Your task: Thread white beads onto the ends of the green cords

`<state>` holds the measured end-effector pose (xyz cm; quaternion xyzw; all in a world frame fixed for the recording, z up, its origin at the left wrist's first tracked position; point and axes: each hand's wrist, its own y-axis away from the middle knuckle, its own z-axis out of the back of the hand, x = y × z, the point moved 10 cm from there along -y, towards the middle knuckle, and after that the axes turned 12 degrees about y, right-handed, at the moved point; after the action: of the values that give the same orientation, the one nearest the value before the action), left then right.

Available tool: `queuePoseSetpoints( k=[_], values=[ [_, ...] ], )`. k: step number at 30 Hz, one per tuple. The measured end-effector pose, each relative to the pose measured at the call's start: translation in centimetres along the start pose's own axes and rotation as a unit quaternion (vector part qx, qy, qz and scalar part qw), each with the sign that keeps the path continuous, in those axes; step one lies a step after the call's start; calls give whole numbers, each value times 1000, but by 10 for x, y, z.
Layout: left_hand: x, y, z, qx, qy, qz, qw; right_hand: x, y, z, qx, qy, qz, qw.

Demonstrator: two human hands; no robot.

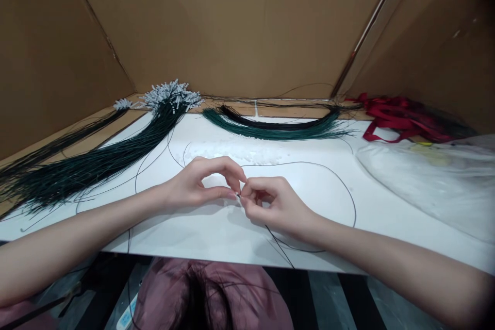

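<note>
Pinching a dark wire [239, 196], the left hand [195, 181] and right hand [277, 200] meet just short of small white pieces [255, 154]; pressure from the right forearm [371, 250] on the loose loop [355, 206] beneath could tug it free.

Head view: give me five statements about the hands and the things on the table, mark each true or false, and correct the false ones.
1. The left hand and right hand are close together over the white board. True.
2. The red ribbon lies on the left. False: it lies toward the right, beyond the clear plastic.
3. White-tipped green stems lie in a bundle on the left. True.
4. Both hands lie flat, fingers spread. False: both are curled toward each other.
5. The small white pieces lie nearer the person than the hands. False: they lie beyond the hands.
</note>
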<state>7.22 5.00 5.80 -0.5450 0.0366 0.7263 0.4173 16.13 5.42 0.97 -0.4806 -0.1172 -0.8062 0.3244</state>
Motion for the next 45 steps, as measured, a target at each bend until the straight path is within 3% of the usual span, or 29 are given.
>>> queuePoseSetpoints(
  k=[28, 45],
  values=[
    [4, 1, 0, 5, 21, 6, 1000, 1, -1, 1, -12, 6, 10, 1000],
    [4, 2, 2, -5, -44, 0, 999, 1, 0, 1, -21, 23, 21, 999]
  ],
)
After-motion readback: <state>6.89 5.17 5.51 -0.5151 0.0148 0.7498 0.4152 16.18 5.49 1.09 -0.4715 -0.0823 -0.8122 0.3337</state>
